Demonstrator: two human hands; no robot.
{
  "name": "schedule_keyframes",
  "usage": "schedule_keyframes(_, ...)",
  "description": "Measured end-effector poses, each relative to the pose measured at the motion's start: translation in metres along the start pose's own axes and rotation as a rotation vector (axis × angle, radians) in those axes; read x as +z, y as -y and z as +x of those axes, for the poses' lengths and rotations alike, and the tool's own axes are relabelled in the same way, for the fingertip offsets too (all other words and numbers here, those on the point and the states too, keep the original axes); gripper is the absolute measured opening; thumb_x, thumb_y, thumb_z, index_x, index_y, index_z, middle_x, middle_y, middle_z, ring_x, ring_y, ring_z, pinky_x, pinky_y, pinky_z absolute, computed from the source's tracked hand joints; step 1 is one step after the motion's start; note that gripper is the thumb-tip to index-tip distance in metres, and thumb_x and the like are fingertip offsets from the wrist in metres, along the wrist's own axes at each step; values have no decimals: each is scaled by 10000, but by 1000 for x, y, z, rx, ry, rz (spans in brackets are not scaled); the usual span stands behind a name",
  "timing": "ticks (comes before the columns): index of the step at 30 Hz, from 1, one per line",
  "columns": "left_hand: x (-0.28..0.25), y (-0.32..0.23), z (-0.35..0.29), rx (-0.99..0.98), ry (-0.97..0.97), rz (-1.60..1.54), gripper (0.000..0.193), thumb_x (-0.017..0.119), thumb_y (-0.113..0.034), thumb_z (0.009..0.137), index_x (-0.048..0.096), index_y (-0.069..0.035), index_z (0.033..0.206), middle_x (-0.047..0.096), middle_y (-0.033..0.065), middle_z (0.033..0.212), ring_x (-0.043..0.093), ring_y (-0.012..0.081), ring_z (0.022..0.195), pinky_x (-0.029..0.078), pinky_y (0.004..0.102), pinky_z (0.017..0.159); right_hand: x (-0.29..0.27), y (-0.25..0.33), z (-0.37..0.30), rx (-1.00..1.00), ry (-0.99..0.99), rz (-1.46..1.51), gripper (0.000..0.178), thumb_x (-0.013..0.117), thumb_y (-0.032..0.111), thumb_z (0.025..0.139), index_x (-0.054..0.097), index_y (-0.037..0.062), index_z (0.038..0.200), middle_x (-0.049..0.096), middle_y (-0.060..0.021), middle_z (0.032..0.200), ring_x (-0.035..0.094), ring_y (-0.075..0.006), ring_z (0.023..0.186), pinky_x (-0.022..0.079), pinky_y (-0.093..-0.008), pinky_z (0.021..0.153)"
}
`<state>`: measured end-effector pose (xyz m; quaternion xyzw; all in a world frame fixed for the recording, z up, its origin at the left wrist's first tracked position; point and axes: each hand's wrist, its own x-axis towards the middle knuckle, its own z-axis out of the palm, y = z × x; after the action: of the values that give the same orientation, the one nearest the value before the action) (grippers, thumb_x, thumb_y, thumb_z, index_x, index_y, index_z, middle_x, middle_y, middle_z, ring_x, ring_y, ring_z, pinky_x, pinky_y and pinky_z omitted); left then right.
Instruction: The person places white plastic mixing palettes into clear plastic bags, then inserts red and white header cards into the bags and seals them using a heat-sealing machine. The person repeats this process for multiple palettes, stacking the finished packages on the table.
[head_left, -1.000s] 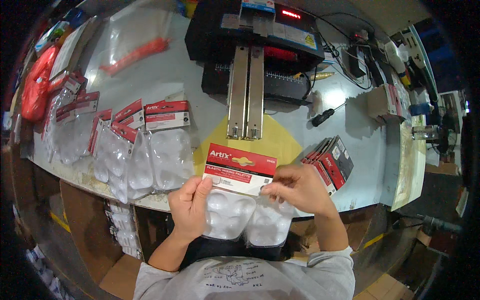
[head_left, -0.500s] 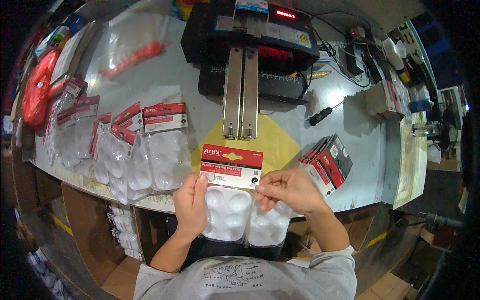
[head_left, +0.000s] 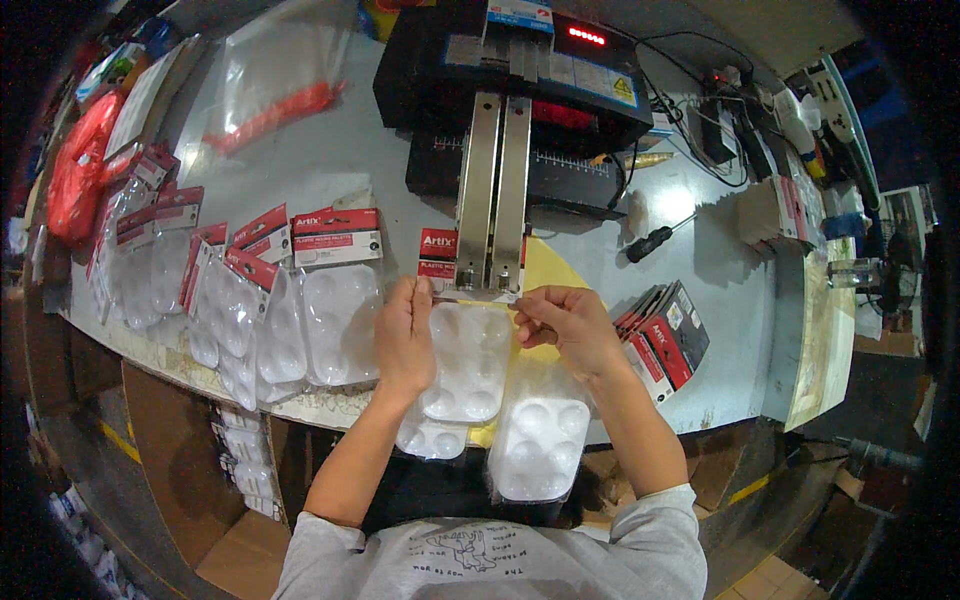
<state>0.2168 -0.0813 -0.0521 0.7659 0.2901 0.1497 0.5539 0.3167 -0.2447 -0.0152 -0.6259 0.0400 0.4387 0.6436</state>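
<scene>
A red and white header card lies under the two long metal arms of a black machine, which hide its middle. White plastic paint palettes in clear film hang below the card toward me. My left hand pinches the card's left lower corner, thumb on top. At the right lower corner, my right hand grips the same card with bent fingers. Another bagged palette hangs over the table's front edge below my right hand. A yellow sheet lies beneath the card.
Several packed palettes with header cards are piled at left. A fanned stack of folded cards and a black screwdriver lie at right. The black machine with cables stands at the back; clear bags lie back left.
Both hands have moved forward, away from me, carrying the card from in front of the metal arms to under their tips. The palettes now hang spread out below it.
</scene>
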Motion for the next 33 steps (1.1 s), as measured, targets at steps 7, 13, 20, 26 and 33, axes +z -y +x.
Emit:
schedule_keyframes(7, -7, -5, -3, 59, -63, 49, 290, 394, -245, 965, 517, 0, 870, 575, 173, 754, 538, 300, 687, 415, 356, 652, 0, 4, -7, -77, 14, -194, 197, 563, 103, 881, 608, -80, 941, 627, -106, 784, 635, -152, 668, 522, -250, 586)
schedule_keyframes(13, -34, 0, 2, 9, -63, 165, 301, 390, -254, 969, 522, 10, 910, 587, 171, 794, 535, 273, 716, 417, 331, 689, -3, 5, -1, -345, -187, -507, 171, 561, 97, 886, 624, -50, 946, 639, -104, 807, 643, -152, 682, 516, -256, 598)
schedule_keyframes(20, -31, 6, 5, 13, -91, 103, 296, 412, -258, 962, 517, 10, 893, 541, 168, 759, 498, 228, 700, 408, 327, 688, -6, 0, 28, -976, -439, -1022, 113, 635, 32, 794, 645, 12, 905, 617, -117, 764, 622, -262, 675, 480, -309, 589)
schedule_keyframes(26, -35, 8, 7, 8, -91, 121, 288, 414, -245, 960, 515, 8, 866, 543, 137, 748, 494, 215, 704, 407, 317, 689, -3, 5, 40, -1036, -457, -1031, 74, 633, 92, 785, 628, 58, 850, 592, -109, 759, 562, -320, 659, 429, -393, 577)
schedule_keyframes(33, -32, 10, 5, 37, -82, 81, 300, 396, -249, 965, 475, 3, 824, 523, 174, 707, 482, 260, 650, 400, 348, 644, -3, 10, 41, -1082, -478, -1164, 60, 620, 31, 785, 613, 31, 845, 572, -111, 734, 568, -310, 661, 447, -382, 584)
